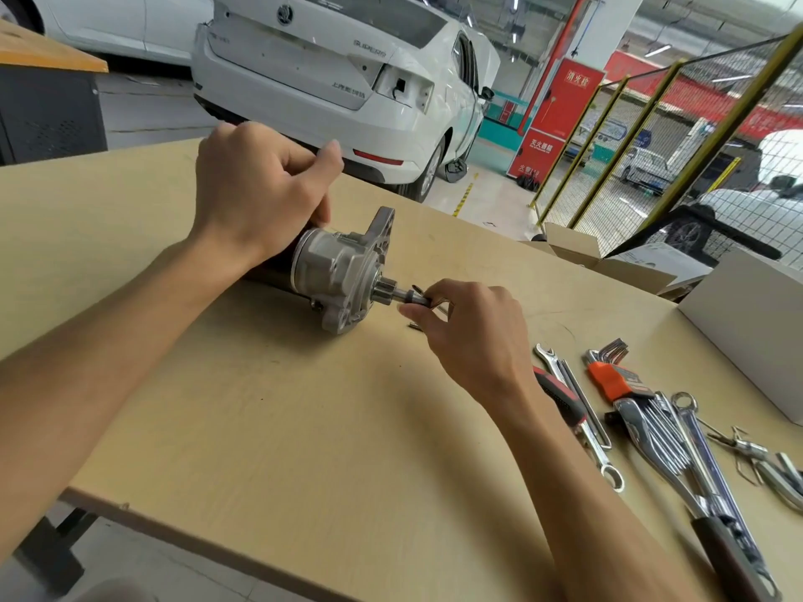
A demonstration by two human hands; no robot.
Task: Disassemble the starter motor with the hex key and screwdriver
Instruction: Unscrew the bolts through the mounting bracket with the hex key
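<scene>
The starter motor [339, 267], a grey cast-aluminium nose housing joined to a black cylindrical body, lies on its side on the pale wooden workbench [269, 427], slightly toward 11 o'clock from the centre of the view. Its pinion shaft [399, 293] points toward 3 o'clock.

The left hand [256, 193] wraps over the black body at the 10 o'clock side of the housing, fingers curled round it and thumb raised toward 1 o'clock. The right hand [473, 332] sits at the 3 o'clock side of the housing, thumb and forefinger pinching the tip of the pinion shaft. A small metal part shows between these fingers; its identity cannot be determined. A small dark loose piece [415, 326] lies on the workbench just below the shaft, at 6 o'clock from it.

Tools lie at 4 o'clock from the motor:
- a red-and-black screwdriver handle [560, 397], partly hidden by the right forearm;
- a chrome open-end spanner [578, 410] just beside it;
- a hex key set in an orange holder [608, 375];
- a bundle of chrome combination spanners [669, 441];
- a dark-handled chrome tool [734, 553] near the 5 o'clock edge.

A white cardboard box [751, 323] stands at 3 o'clock. A white saloon car [330, 76] is parked beyond the workbench at 12 o'clock, and a yellow-framed wire mesh fence [652, 136] stands at 2 o'clock.
</scene>
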